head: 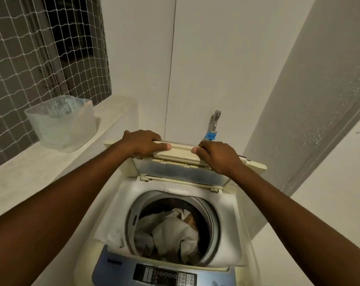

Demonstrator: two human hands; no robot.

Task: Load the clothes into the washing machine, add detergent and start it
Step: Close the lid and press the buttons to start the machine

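Observation:
A top-loading washing machine (226, 211) stands below me with its folding lid (181, 156) raised and folded at the back. White and grey clothes (171, 232) lie in the round drum. My left hand (143, 142) grips the lid's upper edge on the left, thumb on the front face. My right hand (218, 156) grips the same edge on the right. The blue control panel (164, 273) with its buttons sits at the near edge of the machine.
A translucent plastic tub (61, 122) of pale blue-white powder rests on the ledge (30, 172) to the left. Behind the machine a metal tap (215, 120) with a blue hose fitting sticks out of the wall. A netted window is at upper left.

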